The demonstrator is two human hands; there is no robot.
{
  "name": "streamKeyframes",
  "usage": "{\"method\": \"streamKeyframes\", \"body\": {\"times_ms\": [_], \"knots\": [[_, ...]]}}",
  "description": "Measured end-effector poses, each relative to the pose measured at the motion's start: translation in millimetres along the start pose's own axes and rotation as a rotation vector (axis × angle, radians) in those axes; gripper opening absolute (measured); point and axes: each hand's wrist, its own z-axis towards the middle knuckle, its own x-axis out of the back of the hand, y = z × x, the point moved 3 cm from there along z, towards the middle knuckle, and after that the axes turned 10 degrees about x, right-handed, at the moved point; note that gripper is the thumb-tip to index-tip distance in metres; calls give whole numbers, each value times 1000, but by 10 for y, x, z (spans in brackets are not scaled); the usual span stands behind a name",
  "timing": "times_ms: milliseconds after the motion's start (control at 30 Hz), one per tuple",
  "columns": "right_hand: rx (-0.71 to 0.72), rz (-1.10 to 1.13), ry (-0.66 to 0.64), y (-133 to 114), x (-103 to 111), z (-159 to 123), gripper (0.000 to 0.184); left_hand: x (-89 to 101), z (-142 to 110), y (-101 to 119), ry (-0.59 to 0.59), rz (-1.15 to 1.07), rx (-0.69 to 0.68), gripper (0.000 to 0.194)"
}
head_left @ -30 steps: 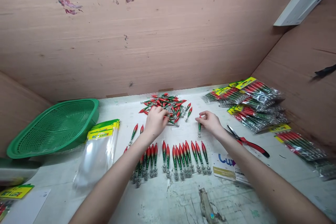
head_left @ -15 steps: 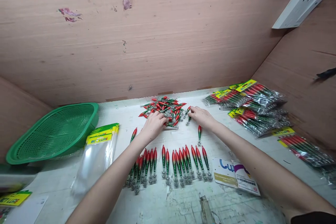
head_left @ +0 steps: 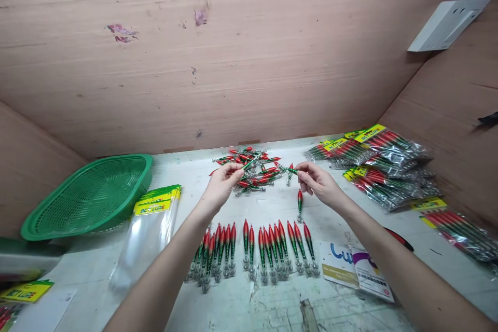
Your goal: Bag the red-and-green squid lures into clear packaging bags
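Pinched in my left hand [head_left: 224, 182] is a red-and-green fishing lure [head_left: 249, 164], held over the heap of loose lures [head_left: 264, 179]. My right hand [head_left: 316, 182] grips another fishing lure [head_left: 290, 169], its hooked end pointing left toward the heap. Below my right hand, a single lure [head_left: 299, 204] lies on the table with its red tip up. Nearer to me runs a row of lures [head_left: 272, 246], red ends away and clear hook crowns toward me. My left forearm covers part of the row's left end.
At left are a green plastic basket [head_left: 89, 197] and a stack of clear header bags [head_left: 150, 228]. Filled lure packs [head_left: 383, 166] pile up at right. Printed cards [head_left: 356, 272] lie by my right forearm. A cardboard wall [head_left: 241, 62] closes off the back.
Both hands have lifted from the table and heap, each now holding up a lure. The view has shifted slightly, and a red-and-black object now shows beside my right forearm.
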Motion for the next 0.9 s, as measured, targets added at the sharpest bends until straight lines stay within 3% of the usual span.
{"method": "streamKeyframes", "body": {"times_ms": [233, 433, 700, 900], "knots": [[-135, 446, 189, -454, -69, -210, 31, -139, -371, 13, -183, -476, 172, 34], [-210, 684, 309, -623, -10, -224, 32, -161, -513, 98, -183, -684, 184, 35], [-286, 837, 218, -688, -56, -248, 32, -134, -573, 150, -174, -884, 177, 44], [-295, 915, 204, -716, -85, -263, 32, -138, -637, 190, -161, -915, 162, 31]]}}
